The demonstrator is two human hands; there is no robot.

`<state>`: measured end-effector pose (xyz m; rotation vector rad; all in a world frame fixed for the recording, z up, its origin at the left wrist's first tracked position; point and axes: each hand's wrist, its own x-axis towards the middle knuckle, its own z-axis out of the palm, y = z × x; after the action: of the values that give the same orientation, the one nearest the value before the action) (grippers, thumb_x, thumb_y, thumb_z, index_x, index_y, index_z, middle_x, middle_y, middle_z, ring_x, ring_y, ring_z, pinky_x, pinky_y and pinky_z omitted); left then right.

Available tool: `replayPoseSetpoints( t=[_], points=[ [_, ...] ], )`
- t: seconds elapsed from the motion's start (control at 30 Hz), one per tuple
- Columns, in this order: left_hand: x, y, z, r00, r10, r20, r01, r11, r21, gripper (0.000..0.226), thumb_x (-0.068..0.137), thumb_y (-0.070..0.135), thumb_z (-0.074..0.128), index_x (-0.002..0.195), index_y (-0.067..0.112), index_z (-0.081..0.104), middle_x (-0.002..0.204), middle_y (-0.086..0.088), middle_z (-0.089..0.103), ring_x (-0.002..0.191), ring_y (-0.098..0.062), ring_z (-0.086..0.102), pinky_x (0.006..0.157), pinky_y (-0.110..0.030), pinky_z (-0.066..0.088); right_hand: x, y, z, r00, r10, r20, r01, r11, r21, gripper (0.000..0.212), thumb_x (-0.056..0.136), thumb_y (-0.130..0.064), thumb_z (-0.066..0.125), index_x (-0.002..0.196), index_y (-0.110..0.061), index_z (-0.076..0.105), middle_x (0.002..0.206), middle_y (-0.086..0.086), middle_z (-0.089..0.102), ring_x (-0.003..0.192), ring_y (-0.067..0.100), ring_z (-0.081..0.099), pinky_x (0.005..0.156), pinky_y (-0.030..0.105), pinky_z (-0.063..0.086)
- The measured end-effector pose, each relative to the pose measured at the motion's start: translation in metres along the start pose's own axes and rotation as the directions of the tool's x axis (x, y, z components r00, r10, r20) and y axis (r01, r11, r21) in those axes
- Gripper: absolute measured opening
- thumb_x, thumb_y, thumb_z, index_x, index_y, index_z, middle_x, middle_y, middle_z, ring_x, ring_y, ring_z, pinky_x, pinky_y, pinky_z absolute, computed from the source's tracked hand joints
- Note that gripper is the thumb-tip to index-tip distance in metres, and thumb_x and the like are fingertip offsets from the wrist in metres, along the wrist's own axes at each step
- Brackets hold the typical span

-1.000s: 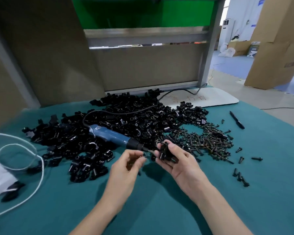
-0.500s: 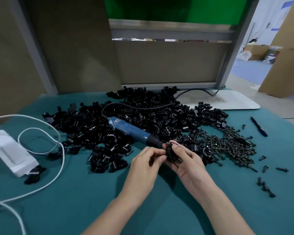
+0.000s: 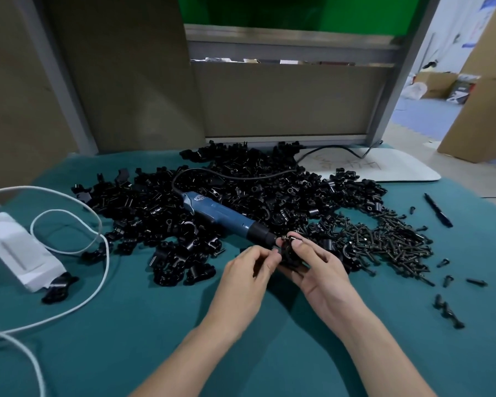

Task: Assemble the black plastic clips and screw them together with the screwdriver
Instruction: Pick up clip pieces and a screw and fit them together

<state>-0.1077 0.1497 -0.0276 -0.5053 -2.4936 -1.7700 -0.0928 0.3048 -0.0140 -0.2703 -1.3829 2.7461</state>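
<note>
A teal cloth point(image 3: 132, 339) covers the table. Across its far half, from 10 to 1 o'clock, spreads a big pile of clips point(image 3: 272, 193), all black plastic. At 3 o'clock from the centre lies a smaller heap of screws point(image 3: 390, 242), with a few strays beyond it. At 9 o'clock, by the left edge, sits a white box point(image 3: 15, 250) with a white cord point(image 3: 105, 253) looping beside it. A blue screwdriver point(image 3: 221, 214) rests on the pile, its black tip pointing to 4 o'clock, just beside the hands. Near the centre, the right hand point(image 3: 322, 272) curls around one clip point(image 3: 288, 252), thumb on top, holding it just above the cloth. The left hand point(image 3: 241, 279), fingers curled, pinches the clip's left edge; whether it also holds a screw is too small to tell. A black pen point(image 3: 438, 210) lies at 2 o'clock.
</note>
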Motion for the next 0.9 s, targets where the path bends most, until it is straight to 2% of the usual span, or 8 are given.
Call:
replayPoseSetpoints(
  t=[0.03, 0.13, 0.23, 0.37, 0.53, 0.67, 0.8, 0.9],
  points=[
    [-0.0004, 0.0004, 0.0001, 1.0, 0.01, 0.0, -0.01, 1.0, -0.016, 0.01, 0.1, 0.043, 0.059, 0.099, 0.039, 0.068, 0.097, 0.024, 0.069, 0.091, 0.004, 0.063, 0.078, -0.017, 0.05, 0.0001, -0.0003, -0.0004, 1.0, -0.002, -0.003, 0.002, 1.0, -0.002, 0.042, 0.08, -0.017, 0.074, 0.119, -0.002, 0.07, 0.114, 0.022, 0.075, 0.103, 0.029, 0.075, 0.075, 0.033, 0.062],
    [-0.0016, 0.0018, 0.0004, 0.999, 0.041, -0.003, -0.041, 0.998, -0.04, 0.007, 0.099, 0.037, 0.062, 0.101, 0.043, 0.066, 0.094, 0.025, 0.066, 0.077, 0.005, 0.059, 0.069, -0.009, 0.044, 0.0003, -0.0013, -0.0006, 1.0, -0.008, -0.001, 0.008, 1.0, -0.023, 0.041, 0.08, -0.018, 0.074, 0.118, -0.004, 0.071, 0.114, 0.021, 0.075, 0.103, 0.028, 0.075, 0.075, 0.033, 0.062],
    [-0.0026, 0.0027, 0.001, 1.0, 0.012, -0.025, -0.012, 1.0, 0.0, 0.007, 0.099, 0.046, 0.058, 0.1, 0.043, 0.064, 0.09, 0.024, 0.065, 0.073, 0.003, 0.056, 0.065, -0.009, 0.041, -0.0004, -0.0012, 0.0001, 1.0, -0.013, 0.01, 0.013, 0.999, -0.032, 0.038, 0.081, -0.017, 0.073, 0.116, -0.004, 0.072, 0.113, 0.021, 0.075, 0.103, 0.028, 0.075, 0.077, 0.035, 0.063],
    [-0.0014, 0.0021, -0.0004, 1.0, -0.012, -0.015, 0.013, 0.995, 0.097, 0.025, 0.099, 0.057, 0.05, 0.093, 0.037, 0.062, 0.08, 0.023, 0.063, 0.068, 0.002, 0.054, 0.06, -0.014, 0.038, -0.0029, -0.0016, 0.0029, 0.999, -0.006, 0.032, 0.008, 0.999, -0.05, 0.041, 0.08, -0.017, 0.074, 0.118, -0.004, 0.071, 0.115, 0.021, 0.075, 0.105, 0.029, 0.075, 0.079, 0.035, 0.063],
    [-0.0041, 0.0054, 0.0, 0.997, 0.074, 0.002, -0.069, 0.924, 0.376, 0.049, 0.096, 0.066, 0.027, 0.096, 0.028, 0.059, 0.091, 0.017, 0.06, 0.091, -0.005, 0.055, 0.079, -0.034, 0.048, -0.0053, -0.0027, 0.0045, 0.999, -0.009, 0.046, 0.012, 0.998, -0.057, 0.037, 0.08, -0.016, 0.074, 0.116, -0.005, 0.073, 0.116, 0.022, 0.074, 0.105, 0.03, 0.075, 0.079, 0.035, 0.062],
    [-0.0038, 0.005, -0.0015, 0.997, 0.078, 0.021, -0.08, 0.954, 0.29, 0.04, 0.099, 0.059, 0.034, 0.099, 0.028, 0.06, 0.095, 0.021, 0.059, 0.097, -0.001, 0.053, 0.085, -0.033, 0.048, -0.006, -0.0032, 0.0042, 0.998, -0.01, 0.062, 0.013, 0.998, -0.062, 0.027, 0.08, -0.018, 0.075, 0.105, -0.011, 0.081, 0.116, 0.022, 0.074, 0.106, 0.031, 0.074, 0.081, 0.036, 0.062],
    [-0.0045, 0.0034, -0.0018, 0.996, 0.083, 0.032, -0.088, 0.968, 0.234, 0.039, 0.098, 0.059, 0.038, 0.104, 0.029, 0.063, 0.107, 0.022, 0.062, 0.105, 0.002, 0.055, 0.09, -0.032, 0.05, -0.0053, -0.0046, 0.0023, 0.998, -0.017, 0.066, 0.021, 0.998, -0.056, 0.029, 0.078, -0.02, 0.077, 0.107, -0.014, 0.081, 0.118, 0.022, 0.074, 0.105, 0.03, 0.074, 0.082, 0.036, 0.061],
    [-0.0049, 0.0028, -0.0003, 0.997, 0.076, 0.026, -0.08, 0.971, 0.224, 0.031, 0.099, 0.059, 0.042, 0.106, 0.036, 0.062, 0.108, 0.025, 0.061, 0.105, 0.004, 0.055, 0.088, -0.029, 0.051, -0.0049, -0.0057, 0.0013, 0.998, -0.02, 0.062, 0.023, 0.998, -0.051, 0.029, 0.078, -0.02, 0.077, 0.106, -0.014, 0.081, 0.117, 0.021, 0.074, 0.104, 0.029, 0.075, 0.08, 0.034, 0.062]
  ],
)
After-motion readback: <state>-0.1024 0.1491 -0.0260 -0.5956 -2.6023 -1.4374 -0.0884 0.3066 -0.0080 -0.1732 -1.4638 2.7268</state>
